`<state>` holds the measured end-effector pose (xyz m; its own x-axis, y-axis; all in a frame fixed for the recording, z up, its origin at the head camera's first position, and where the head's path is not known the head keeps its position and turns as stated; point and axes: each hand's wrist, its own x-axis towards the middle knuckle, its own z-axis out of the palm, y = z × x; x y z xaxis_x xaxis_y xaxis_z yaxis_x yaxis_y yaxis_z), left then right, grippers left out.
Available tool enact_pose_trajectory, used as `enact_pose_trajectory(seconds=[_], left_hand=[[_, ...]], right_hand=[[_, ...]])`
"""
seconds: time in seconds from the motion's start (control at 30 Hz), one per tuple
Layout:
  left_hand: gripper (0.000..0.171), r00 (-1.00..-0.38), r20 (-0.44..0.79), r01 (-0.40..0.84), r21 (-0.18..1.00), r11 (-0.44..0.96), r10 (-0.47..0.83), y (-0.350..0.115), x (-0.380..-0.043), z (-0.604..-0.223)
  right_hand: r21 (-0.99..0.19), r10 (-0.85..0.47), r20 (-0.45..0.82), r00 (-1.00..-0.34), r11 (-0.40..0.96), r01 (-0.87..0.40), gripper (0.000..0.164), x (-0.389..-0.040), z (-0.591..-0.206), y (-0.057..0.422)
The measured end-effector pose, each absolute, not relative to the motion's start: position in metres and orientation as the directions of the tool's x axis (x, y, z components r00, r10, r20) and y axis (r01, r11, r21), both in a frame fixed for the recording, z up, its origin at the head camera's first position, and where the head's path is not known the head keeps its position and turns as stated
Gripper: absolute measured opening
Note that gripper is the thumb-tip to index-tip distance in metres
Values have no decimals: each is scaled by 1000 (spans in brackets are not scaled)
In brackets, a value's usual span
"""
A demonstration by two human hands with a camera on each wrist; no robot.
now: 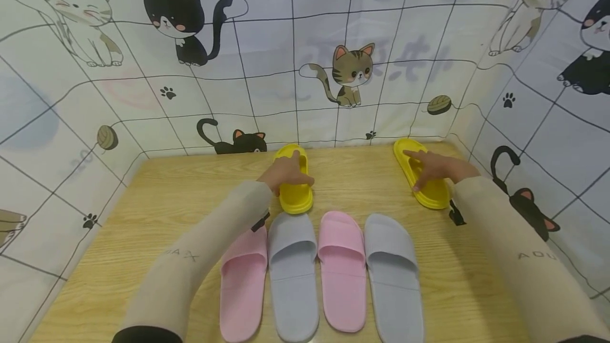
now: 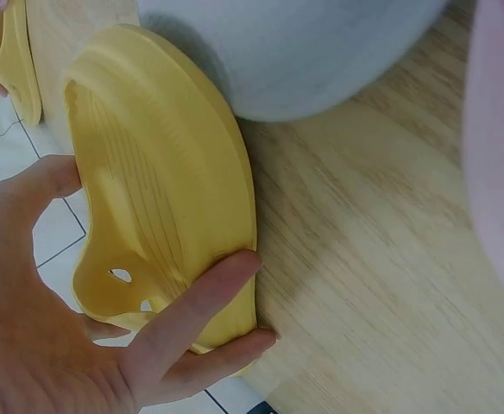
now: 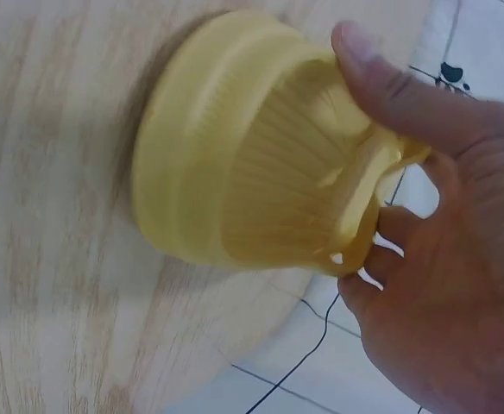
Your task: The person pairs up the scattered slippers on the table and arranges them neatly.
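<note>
Two yellow slippers lie apart on the wooden surface near the back wall. My left hand (image 1: pixel 286 171) reaches over the left yellow slipper (image 1: pixel 296 200) and grips it, with the thumb at one edge and fingers across the other in the left wrist view. Holes show in that slipper's upper part (image 2: pixel 170 147). Farther right, my right hand (image 1: pixel 434 167) holds the right yellow slipper (image 1: pixel 434 196), which lies at a slant. In the right wrist view the thumb lies along one side of this slipper (image 3: pixel 192 164), and the other fingertips are partly hidden behind it.
Nearer me a row alternates pink slipper (image 1: pixel 243 298), grey slipper (image 1: pixel 294 295), pink slipper (image 1: pixel 344 290) and grey slipper (image 1: pixel 396 295). The left yellow slipper's heel comes close to a grey toe. A cat-printed sheet (image 1: pixel 267 89) rises behind the wooden surface (image 1: pixel 162 189).
</note>
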<state>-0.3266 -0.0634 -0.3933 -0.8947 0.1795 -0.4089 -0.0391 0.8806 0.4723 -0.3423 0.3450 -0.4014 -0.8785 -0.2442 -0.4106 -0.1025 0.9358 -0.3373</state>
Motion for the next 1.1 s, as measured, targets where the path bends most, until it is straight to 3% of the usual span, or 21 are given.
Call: enact_pose_trajectory(seconds=[0.23,0.83,1.1], left_hand=[[106,-899,-399,-31,467,884,180,-56,-328,-396],[102,-912,-344,39,464,885,221,-32,-327,-397],[99,-926,-289,118,392,912,244,-17,-324,-396]], right_hand=[[-301,-265,-381,-886,941,-152,112,-343,-403,344],[-281,-206,-398,-894,955,-95,117,-344,-406,343],[-274,-195,-404,-894,958,-85,115,-342,-405,342]])
